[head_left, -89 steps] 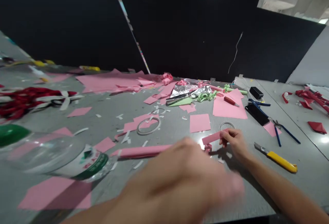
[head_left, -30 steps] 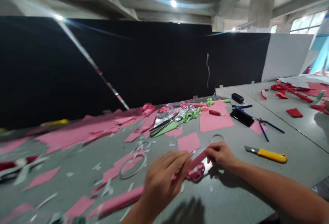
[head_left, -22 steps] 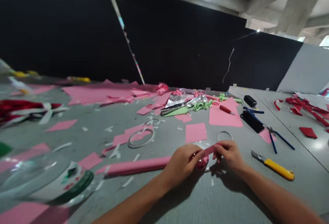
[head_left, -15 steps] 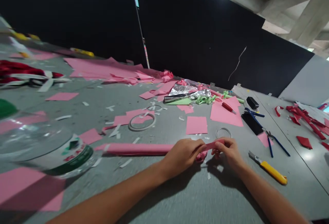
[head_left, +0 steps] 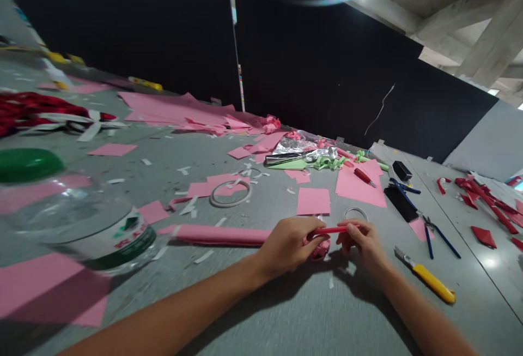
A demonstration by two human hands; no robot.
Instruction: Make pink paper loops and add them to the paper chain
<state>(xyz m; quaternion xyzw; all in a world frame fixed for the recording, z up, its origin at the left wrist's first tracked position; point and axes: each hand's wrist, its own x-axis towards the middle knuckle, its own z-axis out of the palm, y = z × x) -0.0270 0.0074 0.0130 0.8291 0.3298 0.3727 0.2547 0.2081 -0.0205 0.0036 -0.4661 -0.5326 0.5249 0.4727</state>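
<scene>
Stretched between my hands is a narrow pink paper strip (head_left: pixel 332 230), turned nearly edge-on. The fingers of my left hand (head_left: pixel 286 244) are closed on its left end. At the other end, my right hand (head_left: pixel 364 242) pinches it between thumb and fingers. Under my left hand lies a long rolled pink paper tube (head_left: pixel 220 235); a curled pink paper piece (head_left: pixel 319 249) shows just past the fingers. Whether the tube and this piece are joined is hidden by the hand. A pink paper square (head_left: pixel 312 201) and a thin ring (head_left: pixel 356 214) lie beyond my hands.
On the left stands a clear bottle with a green cap (head_left: pixel 30 165). A tape roll (head_left: pixel 231 193) lies mid-table. To the right are a yellow utility knife (head_left: pixel 433 282), blue-handled pliers (head_left: pixel 429 230), a phone (head_left: pixel 400 202) and a red-handled tool (head_left: pixel 364 177). Scraps litter the table.
The strip between my hands has turned from showing its flat face to nearly edge-on. My left fingers have spread a little. The camera view has shifted slightly left.
</scene>
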